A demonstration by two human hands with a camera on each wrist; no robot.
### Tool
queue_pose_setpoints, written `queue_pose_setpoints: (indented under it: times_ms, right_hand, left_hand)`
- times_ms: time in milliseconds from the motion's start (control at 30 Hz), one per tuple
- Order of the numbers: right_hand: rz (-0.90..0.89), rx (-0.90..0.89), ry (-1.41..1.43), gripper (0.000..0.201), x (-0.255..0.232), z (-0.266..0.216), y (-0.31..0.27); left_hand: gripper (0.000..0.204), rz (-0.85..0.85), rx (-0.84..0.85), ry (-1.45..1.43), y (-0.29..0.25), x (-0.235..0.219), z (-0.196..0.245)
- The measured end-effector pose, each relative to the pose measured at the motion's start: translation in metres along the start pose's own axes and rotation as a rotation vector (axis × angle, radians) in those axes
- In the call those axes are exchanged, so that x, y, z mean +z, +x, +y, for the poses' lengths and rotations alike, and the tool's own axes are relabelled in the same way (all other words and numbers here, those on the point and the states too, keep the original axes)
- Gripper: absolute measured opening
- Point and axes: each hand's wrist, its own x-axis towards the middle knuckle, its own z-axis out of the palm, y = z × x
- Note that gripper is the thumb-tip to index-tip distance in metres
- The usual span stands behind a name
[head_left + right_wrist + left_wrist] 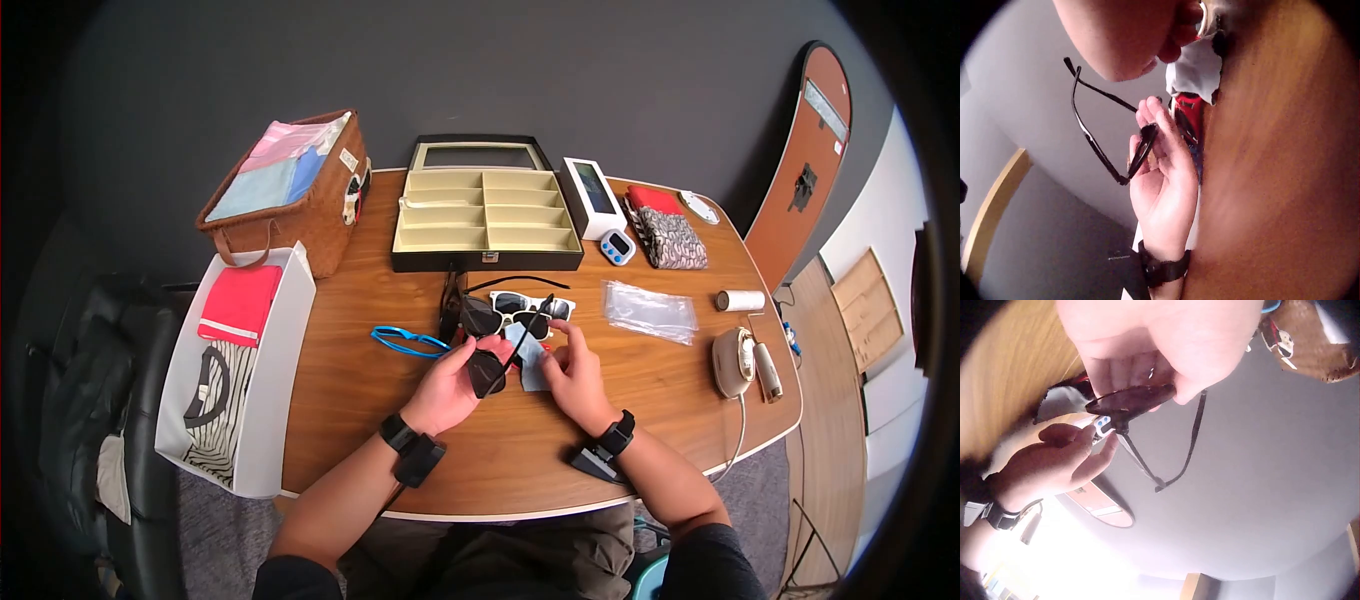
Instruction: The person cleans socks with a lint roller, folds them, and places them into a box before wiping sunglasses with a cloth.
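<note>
My left hand (447, 392) holds black sunglasses (487, 373) by one lens, palm up, with the fingers behind it and the thumb at its edge. Their arms stick up and away from the palm in the right wrist view (1100, 156). Just right of them is my right hand (580, 378), thumb and index finger apart, close to the hinge in the left wrist view. A grey-blue cloth (533, 368) lies beside its thumb; whether the hidden fingers touch it is unclear. Beyond are white-framed sunglasses (556, 308), more dark glasses (480, 317) and blue-framed glasses (410, 341).
An open compartment case (487, 262) stands at the back, beside a white box (592, 200) and small timer (617, 247). Plastic bags (650, 312) and a corded white device (733, 362) are right. A white bin (262, 400) and brown basket (320, 235) stand left.
</note>
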Motion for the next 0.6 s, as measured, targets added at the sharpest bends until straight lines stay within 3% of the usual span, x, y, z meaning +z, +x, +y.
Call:
queue_pose_setpoints:
  times_ms: [133,167,233,367,433,467,533,600]
  right_hand:
    - [0.118,-0.025,-0.116,0.011,-0.005,0.001,0.007]
    - [0.120,-0.024,-0.120,0.011,-0.008,0.000,0.006]
    - [0.061,-0.200,-0.313,0.010,-0.011,-0.002,0.006]
    - [-0.032,-0.239,-0.313,0.012,-0.006,0.020,0.008]
    - [0.009,-0.093,0.228,0.022,0.004,0.032,0.010]
    - [0.007,-0.094,0.228,0.022,0.001,0.028,0.011]
    - [-0.136,0.139,0.683,0.022,-0.008,0.016,0.011]
    - [-0.157,0.134,0.781,0.021,-0.007,0.023,0.012]
  left_hand:
    - [0.039,0.023,0.026,-0.013,0.000,-0.002,0.004]
    - [0.039,0.028,0.029,-0.019,0.000,-0.002,0.004]
    - [0.039,0.028,0.024,-0.031,-0.001,-0.001,0.004]
    - [0.039,0.022,0.021,-0.030,-0.003,0.003,0.006]
    - [0.039,0.026,0.023,-0.029,-0.003,0.003,0.006]
    - [0.039,0.020,0.024,-0.024,-0.003,0.002,0.006]
    - [0.038,0.014,0.026,-0.020,-0.002,0.001,0.006]
    - [0.039,0.009,0.015,-0.004,-0.002,0.000,0.005]
